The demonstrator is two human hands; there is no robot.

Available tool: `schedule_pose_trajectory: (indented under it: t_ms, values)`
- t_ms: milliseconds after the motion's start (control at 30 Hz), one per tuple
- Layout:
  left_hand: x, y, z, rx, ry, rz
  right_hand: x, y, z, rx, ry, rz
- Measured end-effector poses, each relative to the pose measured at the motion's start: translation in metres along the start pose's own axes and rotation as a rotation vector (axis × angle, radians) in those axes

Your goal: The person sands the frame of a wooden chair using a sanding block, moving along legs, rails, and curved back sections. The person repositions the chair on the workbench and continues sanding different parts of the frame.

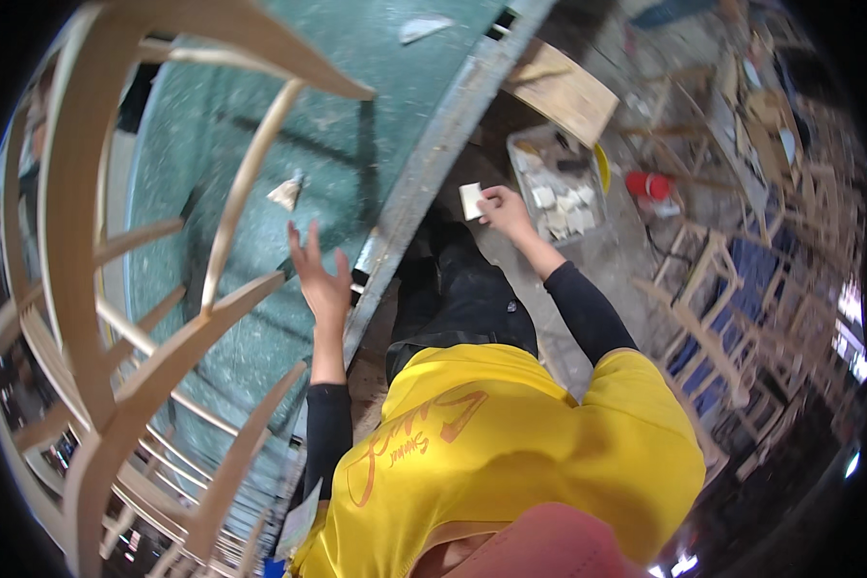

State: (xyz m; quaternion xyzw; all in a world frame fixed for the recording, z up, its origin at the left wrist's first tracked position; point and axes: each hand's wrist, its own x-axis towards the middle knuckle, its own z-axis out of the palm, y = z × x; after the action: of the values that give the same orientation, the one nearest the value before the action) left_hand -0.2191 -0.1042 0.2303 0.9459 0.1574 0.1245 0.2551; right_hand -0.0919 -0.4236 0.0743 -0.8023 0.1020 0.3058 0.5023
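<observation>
Right of the green table (260, 125), the right hand (504, 207) pinches a sandpaper square (470, 199), probably fresh; left hand (320, 279) splayed empty, chair frame (77, 241) untouched.

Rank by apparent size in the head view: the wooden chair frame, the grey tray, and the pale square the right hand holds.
1. Wooden chair frame, though it is nearest the camera.
2. Grey tray.
3. Pale square in the right hand.

No clear packages, labels, signs or screens in view, only a grey tray (522, 154) of small pale squares on the floor right of the tabletop (260, 144), far clutter too blurred to tell
</observation>
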Motion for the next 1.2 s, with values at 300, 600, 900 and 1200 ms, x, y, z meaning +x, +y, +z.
schedule_pose_trajectory:
  t_ms: [300, 600, 900, 1200]
  values:
    - [0.074, -0.164, 0.102, 0.244, -0.154, -0.306, -0.01, 0.218, -0.114, 0.115, 0.517, 0.63]
    - [0.07, -0.16, 0.125, 0.117, -0.12, -0.206, -0.002, 0.281, -0.143, 0.062, 0.741, 0.583]
    - [-0.009, 0.007, 0.104, -0.42, -0.21, 0.126, -0.036, 0.189, -0.082, -0.088, 0.41, 0.209]
    - [-0.101, 0.128, 0.135, -0.401, -0.76, 0.564, -0.16, 0.083, 0.014, 1.307, -0.399, 0.288]
